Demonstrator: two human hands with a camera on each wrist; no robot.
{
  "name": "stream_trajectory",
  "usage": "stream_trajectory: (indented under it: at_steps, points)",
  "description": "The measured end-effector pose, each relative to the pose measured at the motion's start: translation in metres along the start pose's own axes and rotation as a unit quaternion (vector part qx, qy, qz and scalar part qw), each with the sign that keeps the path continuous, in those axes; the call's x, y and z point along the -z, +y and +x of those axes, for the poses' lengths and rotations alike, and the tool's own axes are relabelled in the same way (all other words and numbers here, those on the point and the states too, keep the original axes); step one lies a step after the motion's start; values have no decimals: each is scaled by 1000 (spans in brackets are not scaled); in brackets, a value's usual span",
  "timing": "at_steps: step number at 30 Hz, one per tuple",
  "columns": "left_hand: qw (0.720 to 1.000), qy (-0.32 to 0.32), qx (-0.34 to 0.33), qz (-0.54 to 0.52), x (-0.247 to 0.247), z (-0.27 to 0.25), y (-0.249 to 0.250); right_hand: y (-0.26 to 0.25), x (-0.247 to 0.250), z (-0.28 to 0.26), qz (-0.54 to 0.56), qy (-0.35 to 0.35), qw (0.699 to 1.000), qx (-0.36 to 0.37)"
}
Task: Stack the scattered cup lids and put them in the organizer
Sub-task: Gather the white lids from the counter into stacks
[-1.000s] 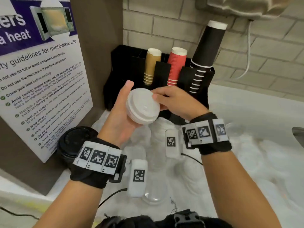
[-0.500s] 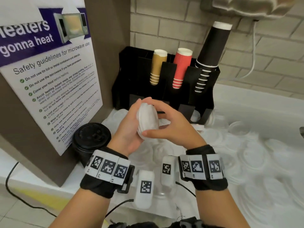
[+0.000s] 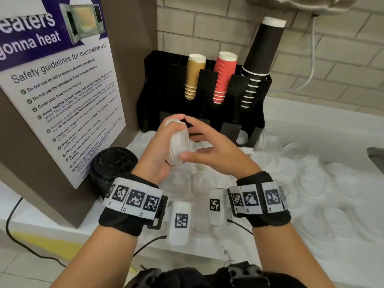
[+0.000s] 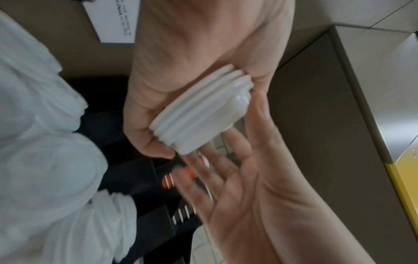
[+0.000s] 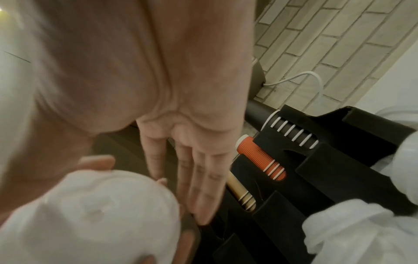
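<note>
White lids (image 3: 178, 145), a short stack on edge, sit gripped in the left hand (image 3: 160, 150), in front of the black organizer (image 3: 207, 113). Right hand (image 3: 209, 150) has fingers straight beside the stack, thumb touching its rim. Organizer slots carry tan cups (image 3: 193, 76), red cups (image 3: 223, 77), black cups (image 3: 260, 59).

Tight room ahead of us
We see the organizer (image 3: 245, 125) close ahead, its cup stacks (image 3: 223, 77) upright; loose lids (image 3: 311, 179) crowd the worktop (image 3: 311, 121).
</note>
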State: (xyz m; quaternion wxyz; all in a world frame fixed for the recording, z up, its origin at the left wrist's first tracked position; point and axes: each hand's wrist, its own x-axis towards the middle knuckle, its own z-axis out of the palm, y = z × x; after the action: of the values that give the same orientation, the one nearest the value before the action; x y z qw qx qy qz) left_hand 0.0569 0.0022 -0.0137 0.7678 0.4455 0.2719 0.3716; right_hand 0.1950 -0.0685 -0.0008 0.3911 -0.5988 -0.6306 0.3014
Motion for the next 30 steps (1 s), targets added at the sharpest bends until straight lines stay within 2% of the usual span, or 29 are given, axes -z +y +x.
stream_trajectory:
  at_steps: [2,5,8,10,12,14,17,19,20,21,24,27,28,30]
  points:
    - [999,27,-20,-1,6,0,10,2,9,1,-118,-14,993,-28]
    - [998,46,-42,-9,15,-1,25,8,12,-1,-333,-111,935,-38]
    - [998,50,-39,-12,23,-3,31,13,-7,-10,-400,-256,879,-28]
    - [998,55,-32,-10,23,-6,32,17,-22,-18,-447,-337,828,-12]
    - [998,55,-32,-6,22,-9,32,22,-32,-24,-502,-372,781,13]
    - [998,50,-31,-5,21,-11,33,26,-37,-28,-542,-385,747,29]
    - [998,43,-35,-8,22,-13,35,31,-42,-33,-576,-385,720,42]
    - [998,40,-44,-18,23,-13,34,32,-42,-35,-567,-379,729,52]
    - [998,40,-48,-23,23,-13,34,31,-40,-35,-547,-374,747,52]
    - [998,40,-51,-25,23,-13,33,29,-36,-35,-516,-365,774,45]
    - [998,31,-48,-20,22,-14,29,21,-9,-28,-355,-303,884,-10]
    - [999,14,-41,-12,18,-15,22,13,24,-20,-190,-145,971,-16]
    - [999,5,-35,-6,15,-16,19,10,31,-19,-124,-87,988,-16]
    - [1000,-24,-8,3,8,-18,14,8,35,-19,-11,1,1000,-17]
